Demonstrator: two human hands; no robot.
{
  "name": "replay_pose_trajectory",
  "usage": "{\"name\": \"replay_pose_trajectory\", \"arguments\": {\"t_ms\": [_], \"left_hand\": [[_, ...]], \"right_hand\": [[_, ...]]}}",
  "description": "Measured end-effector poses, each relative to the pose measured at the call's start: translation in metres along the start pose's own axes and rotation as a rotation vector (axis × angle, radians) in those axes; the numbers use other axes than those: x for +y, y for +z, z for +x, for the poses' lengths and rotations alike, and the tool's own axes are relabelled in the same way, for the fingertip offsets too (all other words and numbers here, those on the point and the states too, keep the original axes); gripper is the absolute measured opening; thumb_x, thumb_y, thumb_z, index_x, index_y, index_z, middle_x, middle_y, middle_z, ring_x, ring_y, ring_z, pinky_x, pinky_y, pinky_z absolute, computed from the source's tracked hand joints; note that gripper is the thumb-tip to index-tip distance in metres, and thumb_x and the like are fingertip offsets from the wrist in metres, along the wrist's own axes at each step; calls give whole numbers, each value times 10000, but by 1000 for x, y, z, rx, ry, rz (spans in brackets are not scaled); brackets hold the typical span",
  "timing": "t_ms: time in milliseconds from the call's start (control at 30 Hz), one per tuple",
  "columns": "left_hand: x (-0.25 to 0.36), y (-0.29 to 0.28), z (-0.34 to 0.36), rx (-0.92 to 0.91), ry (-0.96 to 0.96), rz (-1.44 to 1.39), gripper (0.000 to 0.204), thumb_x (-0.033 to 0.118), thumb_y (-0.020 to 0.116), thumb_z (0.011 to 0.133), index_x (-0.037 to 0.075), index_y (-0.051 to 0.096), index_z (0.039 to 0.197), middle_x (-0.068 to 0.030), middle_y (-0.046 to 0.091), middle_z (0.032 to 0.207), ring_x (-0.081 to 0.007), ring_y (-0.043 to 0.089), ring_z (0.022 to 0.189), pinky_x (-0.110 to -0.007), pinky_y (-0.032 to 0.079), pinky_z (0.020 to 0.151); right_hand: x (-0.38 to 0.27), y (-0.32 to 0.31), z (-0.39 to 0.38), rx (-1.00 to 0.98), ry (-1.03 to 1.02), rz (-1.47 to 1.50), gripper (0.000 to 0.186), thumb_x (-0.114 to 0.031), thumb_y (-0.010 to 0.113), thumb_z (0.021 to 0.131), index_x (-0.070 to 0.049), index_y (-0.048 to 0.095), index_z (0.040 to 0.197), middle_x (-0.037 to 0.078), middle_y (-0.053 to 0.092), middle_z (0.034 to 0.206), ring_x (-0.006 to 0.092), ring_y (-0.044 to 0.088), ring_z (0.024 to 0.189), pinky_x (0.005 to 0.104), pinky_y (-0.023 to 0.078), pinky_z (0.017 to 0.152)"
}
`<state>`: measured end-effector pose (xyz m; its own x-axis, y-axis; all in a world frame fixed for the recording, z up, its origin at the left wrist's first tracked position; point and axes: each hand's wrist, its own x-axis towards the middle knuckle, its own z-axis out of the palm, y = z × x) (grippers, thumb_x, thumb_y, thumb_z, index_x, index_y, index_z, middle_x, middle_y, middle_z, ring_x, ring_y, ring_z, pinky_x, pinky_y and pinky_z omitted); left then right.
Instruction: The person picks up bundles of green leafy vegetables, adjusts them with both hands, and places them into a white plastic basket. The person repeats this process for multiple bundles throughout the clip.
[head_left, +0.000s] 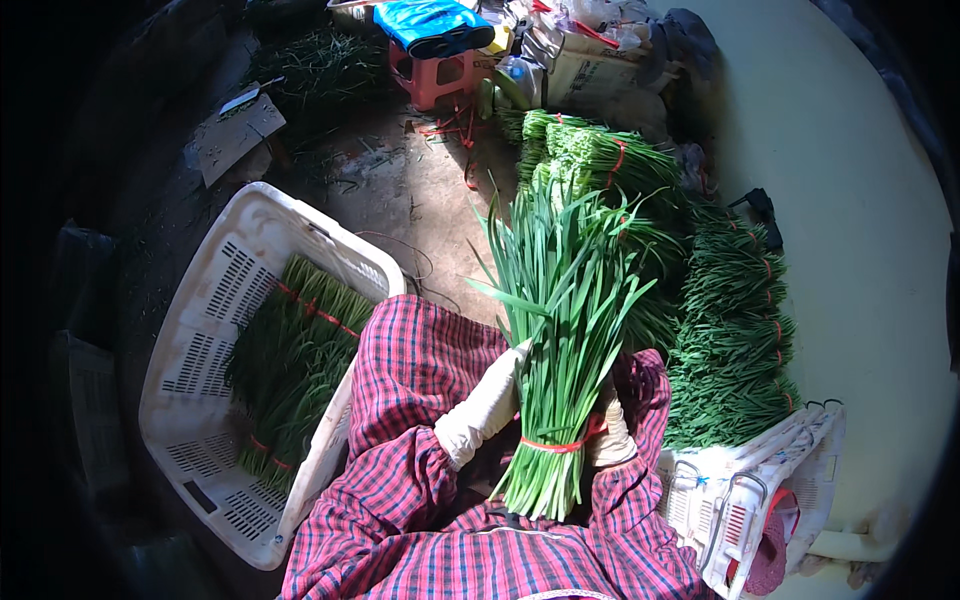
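Note:
Upright in front of my lap stands a bundle of garlic chives [565, 310], green blades fanned out at the top and pale cut stems at the bottom. A red tie [553, 446] circles it low down. My left hand [487, 405], in a whitish glove, presses against its left side, with fingertips partly behind the leaves. On the right side my gloved right hand [612, 437] grips it near the tie; the chives hide most of its fingers. Both sleeves are pink-and-navy plaid.
At left, a white slotted crate [215, 290] holds tied chives [300, 350]. More tied bundles [735, 330] are stacked along the right, by another white basket [715, 510]. A red stool [430, 80] carrying a blue bag [435, 25] stands ahead. Loose greens [320, 75] lie far left.

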<state>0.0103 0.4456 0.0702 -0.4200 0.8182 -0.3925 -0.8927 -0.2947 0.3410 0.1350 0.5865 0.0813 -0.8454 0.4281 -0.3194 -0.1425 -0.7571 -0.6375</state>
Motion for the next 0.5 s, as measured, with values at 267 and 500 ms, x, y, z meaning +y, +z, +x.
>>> {"name": "replay_pose_trajectory", "arguments": {"t_ms": [267, 500], "left_hand": [[-3, 5, 1, 3, 359, 428, 542, 273, 659, 905, 119, 412, 1362, 26, 532, 1142, -70, 503, 964, -257, 456, 804], [10, 11, -14, 63, 299, 201, 301, 200, 698, 862, 60, 587, 1104, 10, 618, 970, -83, 570, 853, -249, 475, 779]], "right_hand": [[-12, 49, 2, 30, -227, -529, 530, -306, 720, 870, -60, 519, 1294, 39, 610, 1221, 151, 579, 1077, 317, 438, 969], [-19, 40, 10, 326, -57, -608, 328, -132, 700, 819, 19, 617, 1098, 78, 685, 969, 181, 667, 804, 322, 555, 774]]}}
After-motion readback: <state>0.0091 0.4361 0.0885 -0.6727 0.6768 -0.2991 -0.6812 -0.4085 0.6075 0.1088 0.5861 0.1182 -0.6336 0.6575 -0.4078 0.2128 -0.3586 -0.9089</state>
